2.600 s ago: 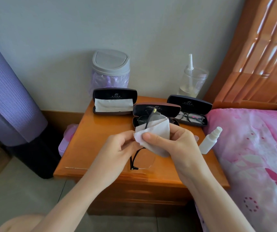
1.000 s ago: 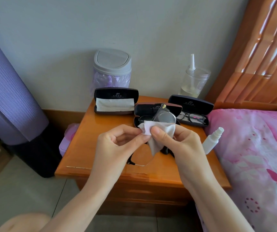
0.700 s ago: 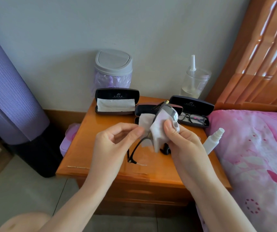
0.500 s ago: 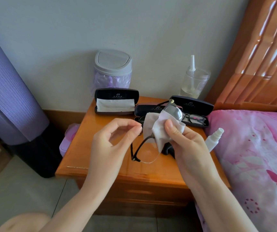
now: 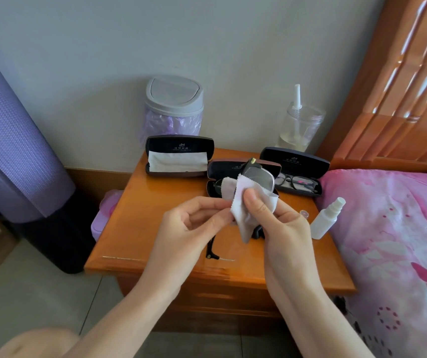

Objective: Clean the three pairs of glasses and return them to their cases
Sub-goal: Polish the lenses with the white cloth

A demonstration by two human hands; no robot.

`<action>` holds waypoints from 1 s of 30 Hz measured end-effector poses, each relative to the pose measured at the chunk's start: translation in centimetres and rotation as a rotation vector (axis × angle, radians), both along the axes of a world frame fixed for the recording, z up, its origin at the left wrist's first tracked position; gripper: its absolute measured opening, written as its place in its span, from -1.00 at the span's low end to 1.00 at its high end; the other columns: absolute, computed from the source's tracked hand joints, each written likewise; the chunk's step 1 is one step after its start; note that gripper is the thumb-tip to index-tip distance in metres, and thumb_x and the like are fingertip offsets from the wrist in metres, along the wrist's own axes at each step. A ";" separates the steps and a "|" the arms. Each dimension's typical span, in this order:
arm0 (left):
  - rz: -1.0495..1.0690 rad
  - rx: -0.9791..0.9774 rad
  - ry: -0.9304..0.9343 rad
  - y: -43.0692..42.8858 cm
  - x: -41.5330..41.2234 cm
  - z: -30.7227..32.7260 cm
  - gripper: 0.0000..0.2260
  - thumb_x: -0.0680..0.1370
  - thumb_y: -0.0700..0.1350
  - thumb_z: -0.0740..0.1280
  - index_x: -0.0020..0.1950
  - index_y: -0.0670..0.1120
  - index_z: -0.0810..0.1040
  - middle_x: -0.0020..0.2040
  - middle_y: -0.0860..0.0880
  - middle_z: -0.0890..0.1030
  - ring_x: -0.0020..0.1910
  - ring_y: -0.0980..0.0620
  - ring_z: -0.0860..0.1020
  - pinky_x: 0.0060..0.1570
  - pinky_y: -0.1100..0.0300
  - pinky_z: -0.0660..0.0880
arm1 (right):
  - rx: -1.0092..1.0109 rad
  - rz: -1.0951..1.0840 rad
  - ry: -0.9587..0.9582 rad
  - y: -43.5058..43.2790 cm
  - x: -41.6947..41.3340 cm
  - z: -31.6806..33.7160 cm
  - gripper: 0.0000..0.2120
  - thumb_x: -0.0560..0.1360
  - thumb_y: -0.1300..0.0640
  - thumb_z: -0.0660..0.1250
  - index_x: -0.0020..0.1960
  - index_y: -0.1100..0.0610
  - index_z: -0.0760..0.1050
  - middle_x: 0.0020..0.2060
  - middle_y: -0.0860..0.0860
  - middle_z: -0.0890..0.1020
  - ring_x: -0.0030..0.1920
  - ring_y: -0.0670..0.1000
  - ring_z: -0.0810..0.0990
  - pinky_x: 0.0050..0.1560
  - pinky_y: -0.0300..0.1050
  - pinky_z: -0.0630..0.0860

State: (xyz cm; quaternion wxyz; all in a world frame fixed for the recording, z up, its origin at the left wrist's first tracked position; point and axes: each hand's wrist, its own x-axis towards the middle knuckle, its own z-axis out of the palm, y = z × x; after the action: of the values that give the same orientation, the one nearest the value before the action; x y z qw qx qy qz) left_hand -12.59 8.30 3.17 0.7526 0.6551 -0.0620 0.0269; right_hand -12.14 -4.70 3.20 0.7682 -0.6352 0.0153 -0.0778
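Above the wooden nightstand (image 5: 140, 218) I hold black-framed glasses (image 5: 258, 174) tilted upright. My right hand (image 5: 274, 223) pinches a white cleaning cloth (image 5: 243, 202) around one lens. My left hand (image 5: 189, 228) pinches the cloth and frame from the left; a temple tip (image 5: 211, 251) hangs below. Three open black cases stand at the back: the left case (image 5: 180, 156) holds a white cloth, the middle case (image 5: 222, 169) sits behind my hands with dark glasses partly hidden, the right case (image 5: 295, 169) holds a pair of black glasses (image 5: 296, 182).
A small white spray bottle (image 5: 327, 219) stands at the nightstand's right edge, its clear cap (image 5: 304, 214) beside it. A grey-lidded bin (image 5: 174, 109) and a clear jar (image 5: 301, 127) stand at the wall. A pink bed (image 5: 393, 241) lies right, a purple roll (image 5: 5, 140) left.
My hands have turned the glasses and shifted the cloth over the lens. My left hand, which had opened away from the frame, has come back to pinch beside the cloth.
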 end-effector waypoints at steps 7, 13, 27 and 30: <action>-0.011 0.019 0.001 0.1 0.0 -0.1 -0.92 0.41 -0.15 0.42 -0.11 -0.07 0.65 -0.22 0.06 0.72 -0.16 0.22 0.66 -0.18 0.50 0.47 | 0.077 0.001 0.084 -0.5 0.5 0.4 -0.72 0.39 0.04 0.40 -0.07 0.25 0.66 -0.15 0.16 0.67 0.04 0.16 0.61 0.12 0.02 0.51; -0.025 0.048 -0.043 0.1 0.0 0.0 -0.88 0.38 -0.12 0.42 -0.12 -0.11 0.66 -0.21 0.00 0.72 -0.15 0.15 0.67 -0.14 0.44 0.50 | 0.183 -0.013 0.116 -0.6 1.0 1.8 -0.63 0.31 0.02 0.42 0.02 0.23 0.65 -0.14 0.07 0.70 -0.03 0.03 0.66 -0.11 -0.22 0.58; 0.110 0.029 -0.089 0.5 -0.1 -0.1 -0.85 0.32 -0.05 0.40 -0.15 -0.02 0.66 -0.22 0.08 0.71 -0.15 0.19 0.65 -0.19 0.46 0.49 | -0.200 0.094 0.041 -0.3 0.5 1.8 -0.76 0.32 0.00 0.43 -0.08 0.10 0.64 -0.27 -0.03 0.67 -0.22 -0.11 0.63 -0.31 -0.31 0.51; 0.110 0.019 -0.080 0.6 -0.1 0.1 -0.87 0.32 -0.07 0.40 -0.16 -0.02 0.66 -0.24 0.10 0.71 -0.15 0.21 0.65 -0.21 0.48 0.48 | -0.273 0.118 0.067 -0.6 0.5 1.6 -0.60 0.24 -0.07 0.41 -0.02 0.14 0.62 -0.21 0.01 0.68 -0.19 -0.10 0.64 -0.31 -0.32 0.52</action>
State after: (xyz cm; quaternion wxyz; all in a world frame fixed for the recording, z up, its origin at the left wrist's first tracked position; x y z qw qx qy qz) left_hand -12.70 8.87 3.26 0.7407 0.6629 -0.0561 0.0936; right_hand -11.63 -5.29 4.79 0.6772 -0.7357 -0.0072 -0.0124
